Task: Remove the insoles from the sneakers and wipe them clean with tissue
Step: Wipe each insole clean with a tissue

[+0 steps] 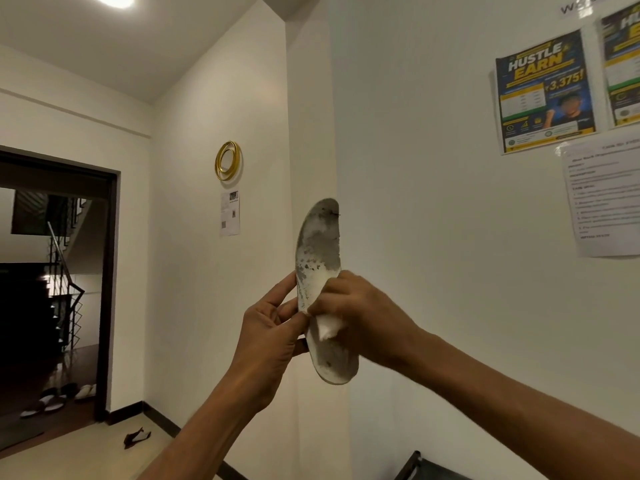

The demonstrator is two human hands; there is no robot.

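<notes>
A worn grey and white insole stands almost upright in the air before a white wall, its surface patchy with dirt. My left hand grips its left edge near the middle, thumb on the front. My right hand presses a wad of white tissue against the insole's middle, and the fingers cover part of it. The insole's lower end hangs below both hands. No sneakers are in view.
A wall corner runs just behind the insole. Posters and a printed sheet hang on the right wall. A dark doorway with stairs opens at left, sandals on its floor. A dark object lies on the tiles.
</notes>
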